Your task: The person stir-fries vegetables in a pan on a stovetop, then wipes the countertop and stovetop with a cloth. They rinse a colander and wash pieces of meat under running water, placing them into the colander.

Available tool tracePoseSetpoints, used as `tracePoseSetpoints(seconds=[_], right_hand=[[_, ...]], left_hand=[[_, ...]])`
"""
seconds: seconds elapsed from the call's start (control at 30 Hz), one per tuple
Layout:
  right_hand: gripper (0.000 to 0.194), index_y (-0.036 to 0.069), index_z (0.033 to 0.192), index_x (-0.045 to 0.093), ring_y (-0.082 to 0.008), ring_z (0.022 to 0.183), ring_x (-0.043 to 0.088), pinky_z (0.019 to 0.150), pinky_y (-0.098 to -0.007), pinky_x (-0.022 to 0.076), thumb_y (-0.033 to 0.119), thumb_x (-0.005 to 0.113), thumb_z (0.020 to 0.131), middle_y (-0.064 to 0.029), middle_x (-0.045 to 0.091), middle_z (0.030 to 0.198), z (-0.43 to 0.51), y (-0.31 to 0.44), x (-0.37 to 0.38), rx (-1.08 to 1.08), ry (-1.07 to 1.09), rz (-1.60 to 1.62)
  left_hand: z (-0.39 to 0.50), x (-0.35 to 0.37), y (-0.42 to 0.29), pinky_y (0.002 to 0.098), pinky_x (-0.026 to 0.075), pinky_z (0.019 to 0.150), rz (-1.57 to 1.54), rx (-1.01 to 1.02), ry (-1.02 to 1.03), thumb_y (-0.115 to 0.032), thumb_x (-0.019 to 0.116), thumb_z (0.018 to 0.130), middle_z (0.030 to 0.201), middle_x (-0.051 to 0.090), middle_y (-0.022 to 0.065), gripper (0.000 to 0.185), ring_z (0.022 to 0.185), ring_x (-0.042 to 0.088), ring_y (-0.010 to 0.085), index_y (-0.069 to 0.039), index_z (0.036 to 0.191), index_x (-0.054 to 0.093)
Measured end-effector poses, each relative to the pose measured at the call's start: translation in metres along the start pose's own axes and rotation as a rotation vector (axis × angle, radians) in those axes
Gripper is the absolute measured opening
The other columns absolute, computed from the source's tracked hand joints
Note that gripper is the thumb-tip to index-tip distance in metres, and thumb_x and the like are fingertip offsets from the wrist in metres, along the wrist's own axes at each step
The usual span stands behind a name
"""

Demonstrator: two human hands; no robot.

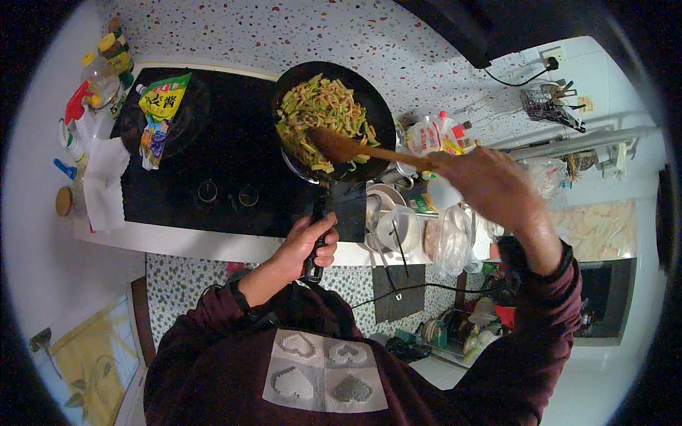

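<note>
A dark wok (pixel 381 104) stands on the right part of the black cooktop (pixel 234 133). In it lies a heap of stir-fried food (pixel 319 106), green strips mixed with pale brown pieces. My left hand (pixel 306 247) is closed around the wok's black handle (pixel 321 205). From the right, my right hand (pixel 485 183) grips a wooden spatula (pixel 373 152), whose broad blade rests among the food at the wok's near side. The fingers of my right hand are somewhat blurred.
On the cooktop's left lies a sauce pouch (pixel 162 101). Bottles (pixel 101 80) and a paper sheet (pixel 106 181) line the left wall. Right of the wok are sauce pouches (pixel 426 136), bowls (pixel 389 194), a clear plastic container (pixel 399 229) with utensils, and a plastic bag (pixel 453 239).
</note>
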State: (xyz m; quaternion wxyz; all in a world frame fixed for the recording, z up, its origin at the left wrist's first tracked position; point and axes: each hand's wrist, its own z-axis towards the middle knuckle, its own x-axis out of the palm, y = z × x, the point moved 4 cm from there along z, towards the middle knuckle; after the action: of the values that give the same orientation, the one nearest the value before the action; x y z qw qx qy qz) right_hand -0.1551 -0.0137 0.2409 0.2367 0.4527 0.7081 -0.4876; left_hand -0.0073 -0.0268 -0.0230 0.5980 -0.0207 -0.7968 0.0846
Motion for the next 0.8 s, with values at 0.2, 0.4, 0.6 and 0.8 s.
tracePoseSetpoints(seconds=[0.2,0.4,0.6,0.8], right_hand=[[0.024,0.011,0.108,0.058,-0.0287,0.078,0.063,0.065,-0.0406,0.05,0.021,0.049,0.088,-0.0117,0.064,0.08,0.062,0.005,0.034,0.124,-0.214,-0.061],[0.016,0.006,0.094,0.063,-0.0318,0.076,0.062,0.068,-0.0435,0.0486,0.016,0.051,0.087,-0.0171,0.063,0.077,0.043,-0.097,0.025,0.494,0.456,0.438],[0.025,0.002,0.086,0.06,-0.0219,0.046,0.053,0.046,-0.0376,0.0429,0.023,0.048,0.091,-0.0097,0.055,0.058,0.078,-0.08,0.056,0.069,0.3,0.482],[0.024,0.006,0.088,0.062,-0.021,0.047,0.055,0.048,-0.0362,0.0454,0.022,0.046,0.092,-0.0096,0.056,0.057,0.082,-0.145,0.079,0.163,0.188,0.355]], left_hand=[[-0.001,0.0,-0.001,0.0233,0.027,0.037,0.043,0.013,-0.008,-0.031,0.053,0.093,0.063,0.045,-0.0018,0.018,0.044,0.037,0.0081,-0.013,0.091,0.052],[0.0,0.0,-0.002,0.024,0.027,0.037,0.029,0.038,0.024,-0.031,0.052,0.093,0.064,0.045,-0.0014,0.019,0.044,0.036,0.0086,-0.012,0.092,0.051],[0.002,-0.002,0.001,0.0248,0.026,0.037,0.045,0.011,-0.038,-0.031,0.053,0.093,0.064,0.045,-0.0005,0.02,0.044,0.036,0.009,-0.012,0.094,0.049],[0.003,0.0,0.001,0.0248,0.027,0.037,0.034,0.003,-0.012,-0.03,0.055,0.092,0.063,0.044,-0.0015,0.018,0.044,0.038,0.0089,-0.013,0.092,0.048]])
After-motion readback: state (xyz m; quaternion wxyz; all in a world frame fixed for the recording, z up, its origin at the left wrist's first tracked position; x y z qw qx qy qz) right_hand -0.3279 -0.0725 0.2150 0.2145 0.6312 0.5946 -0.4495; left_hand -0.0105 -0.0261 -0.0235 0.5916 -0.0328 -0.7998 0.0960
